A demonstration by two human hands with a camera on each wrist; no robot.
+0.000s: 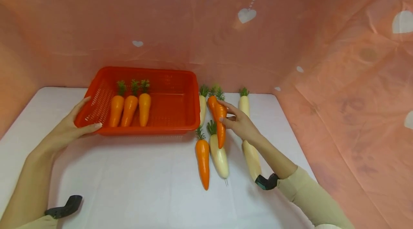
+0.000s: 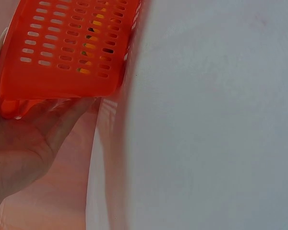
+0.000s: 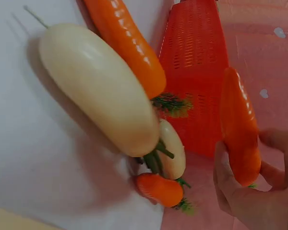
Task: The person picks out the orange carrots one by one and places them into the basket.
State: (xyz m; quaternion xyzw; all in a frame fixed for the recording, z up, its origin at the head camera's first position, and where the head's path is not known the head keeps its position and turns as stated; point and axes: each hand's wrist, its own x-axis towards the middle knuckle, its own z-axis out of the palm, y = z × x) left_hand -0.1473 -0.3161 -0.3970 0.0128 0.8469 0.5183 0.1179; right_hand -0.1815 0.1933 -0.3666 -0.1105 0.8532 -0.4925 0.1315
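Observation:
My left hand (image 1: 69,125) grips the left end of a red plastic basket (image 1: 155,130), thumb at the front corner and fingers along its side. Three orange carrots (image 1: 144,109) with green tops lie in the basket's left half. To the right of the basket, my right hand (image 1: 240,125) pinches another carrot (image 1: 221,132) between thumb and fingers, its tip pointing toward me. In the right wrist view this held carrot (image 3: 240,127) is raised off the table. Below it in the head view lies a white radish (image 1: 219,159), with a carrot (image 1: 203,162) on its left.
One more carrot (image 1: 211,103) lies behind the held one. A white radish (image 1: 202,109) lies against the basket's right side. Farther right are two more radishes, one at the back (image 1: 244,104) and one nearer (image 1: 252,157). Pink cloth (image 1: 219,42) hangs behind the white table (image 1: 135,186).

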